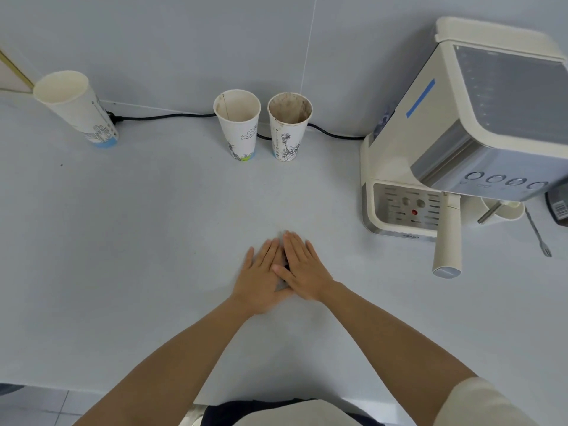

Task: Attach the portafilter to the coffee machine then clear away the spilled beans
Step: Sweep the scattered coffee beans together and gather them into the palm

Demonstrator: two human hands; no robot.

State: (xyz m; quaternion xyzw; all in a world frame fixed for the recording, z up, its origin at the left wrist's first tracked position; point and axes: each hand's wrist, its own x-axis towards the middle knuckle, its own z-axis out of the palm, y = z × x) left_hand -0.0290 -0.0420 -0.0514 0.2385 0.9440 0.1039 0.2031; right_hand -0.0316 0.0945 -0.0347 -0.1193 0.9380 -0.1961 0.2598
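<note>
Nearest the onlooker, both forearms reached forward over the pale bench. Both hands lay flat with fingers extended and held together, the left hand and right hand angled inward so that their inner edges met in a wedge. A small dark patch showed in the gap between them; it was judged to be the spilled beans, though too little was visible to be sure. The step in hand appeared to be the gathering of beans into one heap. To do it well, the palms' edges would need to stay pressed to the surface, closing without a gap, so nothing rolled out beneath. A slow sweep toward the bench's near edge, with one hand then cupped below, seemed the surest way to lift them clear.

Farther right stood the coffee machine, with the portafilter apparently already locked in, its cream handle projecting toward the viewer. Against the wall stood three paper cups, two of them stained, any of which might receive the beans.
</note>
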